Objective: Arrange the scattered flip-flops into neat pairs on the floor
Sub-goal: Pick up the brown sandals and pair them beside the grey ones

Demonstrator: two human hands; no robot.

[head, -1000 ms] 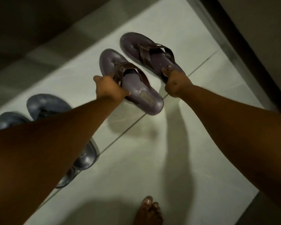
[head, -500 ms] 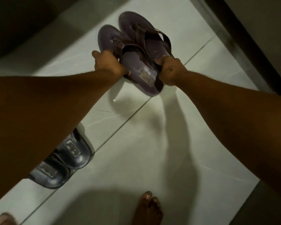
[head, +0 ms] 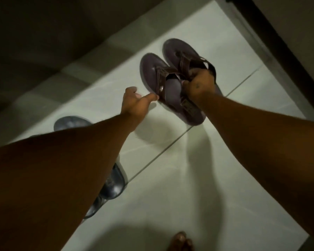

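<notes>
Two brown flip-flops with strapped tops are held side by side above the pale tiled floor: the left one (head: 152, 69) and the right one (head: 178, 49). My right hand (head: 200, 85) is shut on their straps and carries both. My left hand (head: 136, 103) is open just left of the pair, its fingertips near the left sole's edge, holding nothing. A second, dark grey pair (head: 112, 185) lies on the floor at lower left, mostly hidden under my left forearm.
A dark wall base (head: 272, 42) runs along the right side of the floor. A shadowed wall closes the upper left. My bare foot (head: 179, 241) stands at the bottom edge. A tile joint crosses the floor diagonally.
My left hand has let go of the left brown flip-flop and opened. My right hand now grips both brown flip-flops by the straps.
</notes>
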